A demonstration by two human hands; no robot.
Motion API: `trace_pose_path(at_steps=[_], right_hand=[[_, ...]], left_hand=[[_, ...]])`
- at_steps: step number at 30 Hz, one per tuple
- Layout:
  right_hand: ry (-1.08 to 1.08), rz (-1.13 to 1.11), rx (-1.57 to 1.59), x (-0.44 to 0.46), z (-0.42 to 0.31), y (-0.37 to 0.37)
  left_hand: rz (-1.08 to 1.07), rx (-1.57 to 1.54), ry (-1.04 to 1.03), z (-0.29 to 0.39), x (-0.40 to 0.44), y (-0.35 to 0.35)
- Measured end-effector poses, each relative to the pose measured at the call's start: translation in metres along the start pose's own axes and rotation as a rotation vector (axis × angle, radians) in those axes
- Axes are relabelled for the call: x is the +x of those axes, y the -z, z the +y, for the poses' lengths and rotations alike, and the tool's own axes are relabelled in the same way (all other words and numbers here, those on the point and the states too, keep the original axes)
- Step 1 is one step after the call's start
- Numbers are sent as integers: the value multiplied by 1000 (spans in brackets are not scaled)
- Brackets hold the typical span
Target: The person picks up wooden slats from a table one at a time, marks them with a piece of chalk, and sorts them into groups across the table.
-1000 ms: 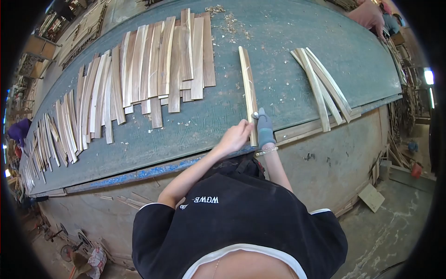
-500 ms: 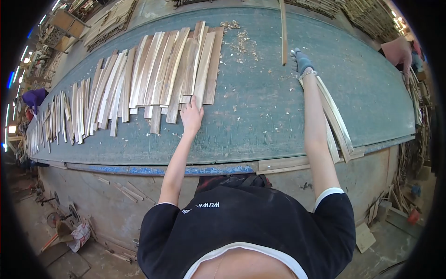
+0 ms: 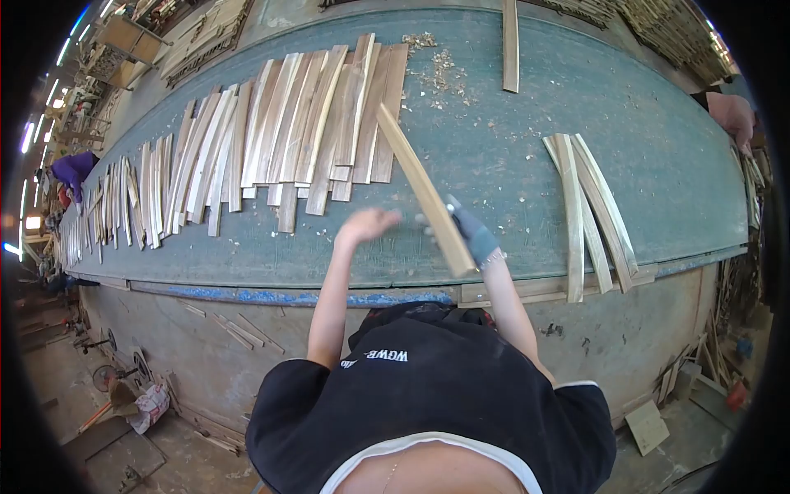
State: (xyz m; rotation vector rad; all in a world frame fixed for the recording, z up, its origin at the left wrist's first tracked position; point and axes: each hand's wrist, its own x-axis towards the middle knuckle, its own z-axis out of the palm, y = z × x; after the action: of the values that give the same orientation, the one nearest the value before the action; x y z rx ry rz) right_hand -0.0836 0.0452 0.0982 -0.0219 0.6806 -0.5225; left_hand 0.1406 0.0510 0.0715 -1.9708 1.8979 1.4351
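My right hand [image 3: 476, 236], in a grey-blue glove, grips a wooden strip [image 3: 424, 189] near its lower end. The strip slants up and left over the green table, its far end close to the laid-out strips. Bare and blurred, my left hand [image 3: 368, 225] is beside it with the fingers stretched toward the strip; a gap shows between them. A wide row of wooden strips [image 3: 284, 123] lies side by side at the left, some overlapping. Several more strips [image 3: 569, 218] rest fanned out on the right, their lower ends over the front edge.
The green table [image 3: 494, 165] carries wood shavings [image 3: 444, 74]. A single strip [image 3: 511, 49] lies at its far side. A person in purple [image 3: 74, 169] is at the far left, another in pink [image 3: 731, 115] at the right. Offcuts lie on the floor by the table base.
My right hand has come back from the right-hand strips to the middle and now holds a strip. My left hand has lifted off the row and moved right; a pale strip there is gone.
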Motion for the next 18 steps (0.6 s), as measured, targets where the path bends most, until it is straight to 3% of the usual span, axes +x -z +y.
trace_pose_path(at_steps=[1, 3, 5, 6, 7, 9, 11, 12, 13, 15, 16, 18], right_hand=[[-95, -63, 190, -15, 0, 2], [-18, -147, 148, -20, 12, 33], [56, -235, 104, -32, 23, 43], [77, 4, -85, -42, 25, 39], [99, 245, -274, -53, 26, 37], [555, 709, -1161, -75, 31, 44], [541, 753, -1131, -100, 16, 58], [597, 791, -1173, -109, 9, 65], [647, 832, -1215, -118, 2, 75], [708, 1079, -1402, -127, -9, 116], [693, 1080, -1408, -126, -8, 111], [185, 1719, -1815, -124, -20, 99]], left_hand=[[390, 141, 68, -4, 13, 11], [1033, 307, 224, -9, 52, 30], [1026, 440, 261, -20, 78, 46], [1034, 430, 255, -30, 90, 51], [964, 445, 209, -40, 102, 56], [895, 456, 164, -54, 116, 54], [804, 225, -42, -65, 116, 57], [451, -432, -94, -39, 82, 72], [448, -428, -95, -31, 65, 72], [-154, -1666, -344, -30, 41, 64], [-155, -1676, -333, -32, 30, 63], [-229, -1838, -330, -36, 16, 60]])
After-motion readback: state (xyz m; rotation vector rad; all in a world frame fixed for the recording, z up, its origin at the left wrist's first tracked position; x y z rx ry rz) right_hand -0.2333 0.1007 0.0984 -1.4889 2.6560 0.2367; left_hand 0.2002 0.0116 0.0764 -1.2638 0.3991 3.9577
